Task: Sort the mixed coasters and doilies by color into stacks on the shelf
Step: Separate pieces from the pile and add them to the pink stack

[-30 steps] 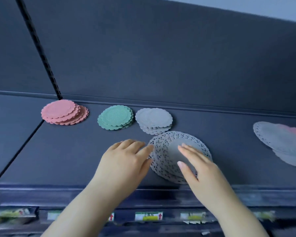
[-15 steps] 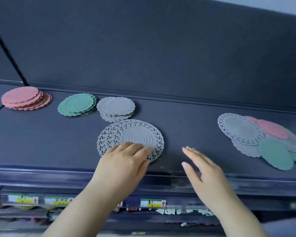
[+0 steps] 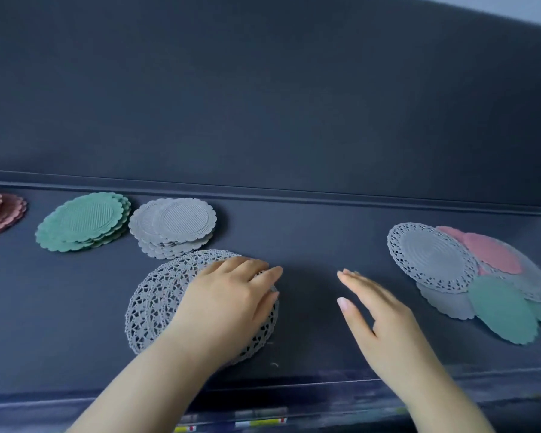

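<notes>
Flat-fingered, my left hand (image 3: pixel 231 301) presses the stack of grey lace paper doilies (image 3: pixel 150 304) at the front of the dark shelf (image 3: pixel 310 245), gripping nothing. My right hand (image 3: pixel 384 326), straight-fingered and empty, has come off that stack and hovers toward the mixed pile of grey, pink and green rounds (image 3: pixel 481 276); I judge the next pick starts there.

Soft, even, dim light is seen; shadows are faint, edges are bowed, and the bottom is blurred.
</notes>
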A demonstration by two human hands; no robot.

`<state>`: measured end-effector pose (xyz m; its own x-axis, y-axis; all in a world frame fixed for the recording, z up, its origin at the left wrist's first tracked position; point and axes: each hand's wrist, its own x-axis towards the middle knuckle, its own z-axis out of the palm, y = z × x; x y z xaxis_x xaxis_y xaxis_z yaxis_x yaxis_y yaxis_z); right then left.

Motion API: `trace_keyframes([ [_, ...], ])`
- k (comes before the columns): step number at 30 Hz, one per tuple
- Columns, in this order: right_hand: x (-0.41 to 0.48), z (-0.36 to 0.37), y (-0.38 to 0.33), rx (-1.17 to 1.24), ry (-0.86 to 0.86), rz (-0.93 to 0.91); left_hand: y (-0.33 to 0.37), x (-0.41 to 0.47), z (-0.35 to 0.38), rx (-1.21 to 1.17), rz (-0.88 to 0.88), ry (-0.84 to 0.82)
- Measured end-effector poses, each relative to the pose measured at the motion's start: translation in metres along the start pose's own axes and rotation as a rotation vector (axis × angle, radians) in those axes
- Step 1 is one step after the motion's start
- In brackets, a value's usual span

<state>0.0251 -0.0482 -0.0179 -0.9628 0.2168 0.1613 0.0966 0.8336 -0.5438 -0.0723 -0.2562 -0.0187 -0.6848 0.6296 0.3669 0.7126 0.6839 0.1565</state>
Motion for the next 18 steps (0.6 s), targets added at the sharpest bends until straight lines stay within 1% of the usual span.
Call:
trace_keyframes([
  [5,0.007,-0.017,0.036,0.009,0.018,-0.02,0.023,0.013,0.011,0.03,-0.006,0.013],
  [8,0.012,-0.037,0.061,0.019,0.003,-0.059,0.051,0.024,0.02,0.047,-0.034,0.004],
  [10,0.013,-0.054,0.082,0.007,-0.026,-0.092,0.08,0.031,0.026,0.048,-0.056,0.005],
  [13,0.012,-0.088,0.121,-0.008,-0.024,-0.123,0.129,0.045,0.039,0.03,-0.073,0.01],
  [18,0.012,-0.137,0.194,-0.034,-0.015,-0.103,0.205,0.073,0.064,0.023,-0.08,0.012],
])
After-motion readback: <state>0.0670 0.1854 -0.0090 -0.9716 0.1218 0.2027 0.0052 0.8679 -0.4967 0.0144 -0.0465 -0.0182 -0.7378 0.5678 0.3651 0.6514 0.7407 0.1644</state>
